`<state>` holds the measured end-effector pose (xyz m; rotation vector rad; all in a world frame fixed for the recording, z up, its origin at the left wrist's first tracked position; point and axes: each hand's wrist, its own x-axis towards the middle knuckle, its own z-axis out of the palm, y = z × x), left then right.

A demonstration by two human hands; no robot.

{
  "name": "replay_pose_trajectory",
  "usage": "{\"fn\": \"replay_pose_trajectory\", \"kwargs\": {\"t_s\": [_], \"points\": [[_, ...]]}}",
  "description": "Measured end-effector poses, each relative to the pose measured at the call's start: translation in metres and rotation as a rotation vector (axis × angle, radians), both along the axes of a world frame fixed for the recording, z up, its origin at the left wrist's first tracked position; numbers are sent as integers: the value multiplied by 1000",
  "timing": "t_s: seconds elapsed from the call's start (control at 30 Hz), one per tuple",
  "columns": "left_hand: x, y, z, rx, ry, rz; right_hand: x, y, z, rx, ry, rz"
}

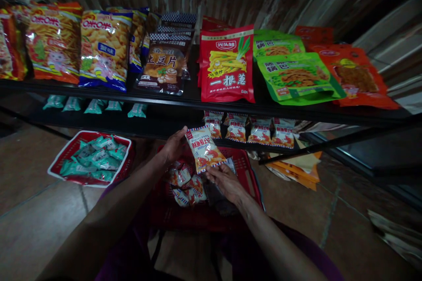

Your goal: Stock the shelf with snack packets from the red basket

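Note:
Between both hands a small white and orange snack packet [205, 148] is held, its printed face up and tilted. My left hand [175, 145] pinches its upper left corner, and my right hand [226, 181] grips its bottom edge. Under them sits a red basket [245, 167] with several similar packets [194, 189] on its left and a dark item [220, 199] on its right that I cannot make out. Just beyond the held packet, a row of matching packets [260, 130] stands on the lower shelf [161, 126].
Above, the upper shelf [178, 101] carries large snack bags, among them a red bag [227, 66] and a green bag [296, 79]. Left on the floor, a white-rimmed red basket [52, 169] holds teal packets [99, 158]. Orange cardboard [296, 169] lies right, near a slanting black bar [329, 142].

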<state>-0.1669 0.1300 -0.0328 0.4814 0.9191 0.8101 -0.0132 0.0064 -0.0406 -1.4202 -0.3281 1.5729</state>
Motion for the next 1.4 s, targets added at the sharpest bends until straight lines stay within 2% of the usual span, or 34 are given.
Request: {"fn": "replay_pose_trajectory", "kwargs": {"t_s": [0.1,0.17,0.3,0.37,0.5,0.53,0.6,0.67,0.73,0.8,0.97,1.2,1.27,1.4], "points": [[3,-12,-2,-61,-115,-147,0,2,1,13,12,-13],[7,-22,-6,-41,-156,-215,-1,3,-1,21,1,-10],[18,-36,-12,65,-229,-257,-2,4,-7,11,-112,63],[21,-37,-12,75,-240,-221,2,4,-9,28,-163,161],[17,-34,-6,53,-200,-170,28,5,-9,80,-293,478],[15,-34,-4,56,-188,-165,37,7,-7,95,-350,480],[12,-35,-2,62,-171,-182,52,10,-4,144,-443,243],[13,-38,-2,72,-174,-242,60,15,1,175,-391,14],[16,-42,-4,93,-183,-318,61,18,6,211,-268,-86],[21,-47,-8,116,-170,-381,58,22,9,243,-194,-122],[24,-52,-15,161,-70,-491,54,26,4,268,-199,-195],[21,-52,-10,212,-47,-572,58,25,0,221,-263,-257],[21,-53,-8,205,-48,-579,57,24,-1,237,-304,-242],[21,-54,-5,161,-51,-617,58,23,-3,313,-520,-185]]}}
